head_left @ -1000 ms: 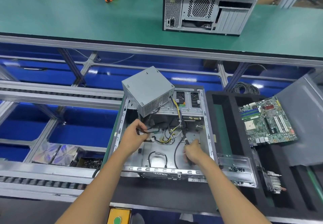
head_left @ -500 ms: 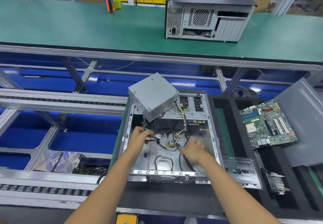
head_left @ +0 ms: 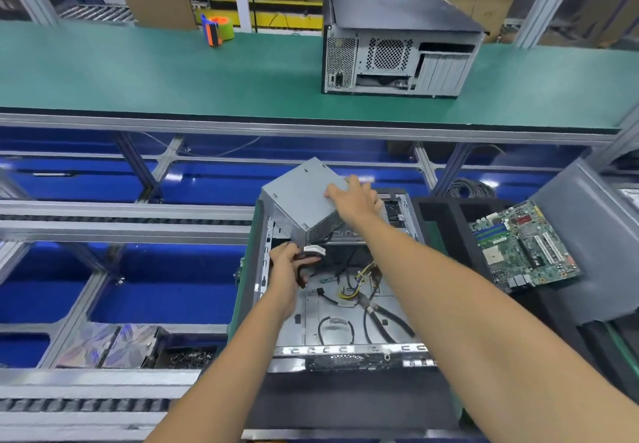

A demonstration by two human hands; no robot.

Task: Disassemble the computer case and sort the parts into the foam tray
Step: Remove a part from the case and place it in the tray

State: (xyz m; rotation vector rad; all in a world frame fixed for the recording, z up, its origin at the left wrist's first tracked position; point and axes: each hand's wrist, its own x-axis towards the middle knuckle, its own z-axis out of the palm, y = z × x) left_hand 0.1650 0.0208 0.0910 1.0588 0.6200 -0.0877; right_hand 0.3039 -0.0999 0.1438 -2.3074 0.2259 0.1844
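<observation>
An open computer case lies flat in front of me, loose cables on its floor. A grey power supply sits tilted on the case's far left corner. My right hand grips its right top edge, fingers curled over the far side. My left hand holds a bundle of dark cables just below the power supply. To the right lies the black foam tray with a green motherboard in it.
A second closed computer case stands on the green bench at the back. A tape dispenser sits further left. A grey side panel leans over the tray's right side. Blue bins lie left of the case.
My right hand left the cables on the case floor and reached up to grip the power supply. My left hand keeps hold of the cable bundle.
</observation>
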